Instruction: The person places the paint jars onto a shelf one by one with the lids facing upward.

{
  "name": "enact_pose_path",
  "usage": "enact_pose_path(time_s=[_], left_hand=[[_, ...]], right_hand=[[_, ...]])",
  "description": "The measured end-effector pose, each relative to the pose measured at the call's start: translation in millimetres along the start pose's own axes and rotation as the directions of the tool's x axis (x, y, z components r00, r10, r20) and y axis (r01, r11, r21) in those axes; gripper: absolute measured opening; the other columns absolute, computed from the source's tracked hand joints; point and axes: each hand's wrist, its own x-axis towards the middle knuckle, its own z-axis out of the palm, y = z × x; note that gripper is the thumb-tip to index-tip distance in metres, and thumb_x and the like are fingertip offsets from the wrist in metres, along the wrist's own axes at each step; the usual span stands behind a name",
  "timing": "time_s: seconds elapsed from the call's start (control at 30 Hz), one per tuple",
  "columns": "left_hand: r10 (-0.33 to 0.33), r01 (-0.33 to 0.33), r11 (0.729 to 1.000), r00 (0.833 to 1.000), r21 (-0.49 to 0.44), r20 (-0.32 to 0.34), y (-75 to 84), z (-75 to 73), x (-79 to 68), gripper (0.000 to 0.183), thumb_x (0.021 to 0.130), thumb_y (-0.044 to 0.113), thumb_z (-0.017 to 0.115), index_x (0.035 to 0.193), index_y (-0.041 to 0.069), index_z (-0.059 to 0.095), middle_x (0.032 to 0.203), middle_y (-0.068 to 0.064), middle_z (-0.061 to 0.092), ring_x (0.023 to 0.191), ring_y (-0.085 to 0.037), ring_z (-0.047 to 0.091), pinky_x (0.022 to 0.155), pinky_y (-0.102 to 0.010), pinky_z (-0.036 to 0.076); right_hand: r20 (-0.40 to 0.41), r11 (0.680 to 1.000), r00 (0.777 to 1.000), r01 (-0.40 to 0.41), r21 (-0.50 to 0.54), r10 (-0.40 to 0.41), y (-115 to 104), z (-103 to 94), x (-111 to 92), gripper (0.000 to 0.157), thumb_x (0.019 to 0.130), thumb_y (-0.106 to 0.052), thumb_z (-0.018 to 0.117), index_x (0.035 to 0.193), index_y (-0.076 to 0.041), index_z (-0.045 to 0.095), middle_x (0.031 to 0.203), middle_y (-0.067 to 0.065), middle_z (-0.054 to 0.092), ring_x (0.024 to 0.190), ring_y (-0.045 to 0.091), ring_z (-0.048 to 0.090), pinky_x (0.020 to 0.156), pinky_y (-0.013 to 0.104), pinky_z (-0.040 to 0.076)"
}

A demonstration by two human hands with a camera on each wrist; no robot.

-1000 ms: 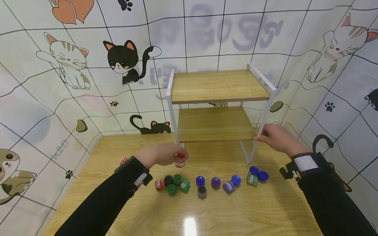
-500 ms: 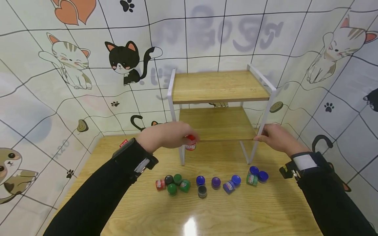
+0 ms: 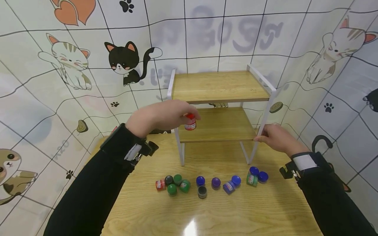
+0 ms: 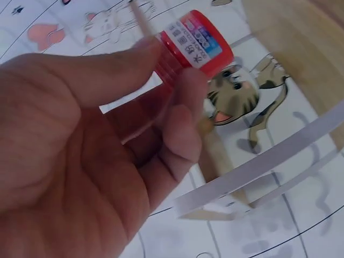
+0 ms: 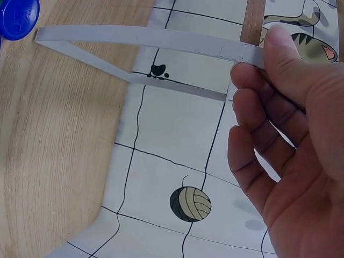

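My left hand point(image 3: 168, 114) pinches a small red paint jar point(image 3: 190, 122) between thumb and fingers, in front of the left part of the rack's lower shelf point(image 3: 218, 123). In the left wrist view the red paint jar point(image 4: 196, 45) shows a white and blue label, and the thumb and index finger grip its cap end. My right hand point(image 3: 274, 139) holds the rack's right white leg point(image 3: 267, 111) at the height of the lower shelf. The right wrist view has thumb and index finger pinching the flat white frame point(image 5: 161, 36) beside the wooden shelf edge point(image 5: 252, 21).
In front of the rack, several paint jars with green, black and red parts cluster at left point(image 3: 177, 183). Blue and purple jars point(image 3: 215, 183) stand mid-table, and another group point(image 3: 257, 175) is at right. Above is the rack's upper shelf point(image 3: 220, 87); a cat-print wall covering point(image 3: 218, 36) stands behind.
My left hand has lifted the red paint jar from low over the table, up and slightly right, to the lower shelf's height. The right hand stays on the rack leg.
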Motion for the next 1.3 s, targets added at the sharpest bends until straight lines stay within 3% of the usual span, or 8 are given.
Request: enact_pose_path(time_s=[0.27,0.53,0.97,1.3], left_hand=[[-0.002,0.002,1.000,0.995,-0.004,-0.104,2.3,-22.4,0.5,0.030,0.102,0.013,0.049,0.131,0.013,0.059,0.129,-0.004,0.059,0.111,-0.019,0.055,0.098,-0.035,0.047],[-0.061,0.068,0.997,0.980,0.033,-0.191,-4.3,-34.6,10.6,0.034,0.102,0.014,0.047,0.135,0.011,0.056,0.135,-0.005,0.058,0.120,-0.021,0.056,0.104,-0.037,0.044],[-0.128,0.151,0.985,0.960,0.077,-0.248,-33.0,-39.5,32.5,0.035,0.103,0.011,0.044,0.137,0.009,0.052,0.135,-0.012,0.056,0.122,-0.026,0.051,0.108,-0.040,0.040],[-0.119,0.148,0.985,0.951,0.083,-0.285,-46.9,-34.8,39.7,0.037,0.103,0.006,0.040,0.138,0.008,0.051,0.136,-0.014,0.054,0.121,-0.027,0.050,0.107,-0.040,0.040]], right_hand=[[-0.002,1.000,1.000,-0.006,-0.007,0.006,1.0,-1.0,0.2,0.017,0.090,-0.020,0.070,0.088,-0.004,0.067,0.079,0.007,0.067,0.070,0.019,0.055,0.063,0.033,0.046],[-0.001,1.000,1.000,-0.005,-0.002,0.005,1.3,-1.3,-0.9,0.017,0.090,-0.020,0.070,0.088,-0.003,0.067,0.078,0.006,0.067,0.070,0.019,0.056,0.063,0.033,0.047],[-0.007,1.000,1.000,0.012,0.001,-0.012,2.1,0.8,1.4,0.016,0.089,-0.019,0.070,0.086,-0.004,0.066,0.076,0.004,0.066,0.068,0.017,0.054,0.062,0.032,0.045],[-0.017,0.999,0.999,0.035,0.003,-0.034,3.3,1.0,2.2,0.017,0.088,-0.020,0.071,0.087,-0.005,0.065,0.076,0.006,0.066,0.068,0.016,0.053,0.061,0.030,0.044]])
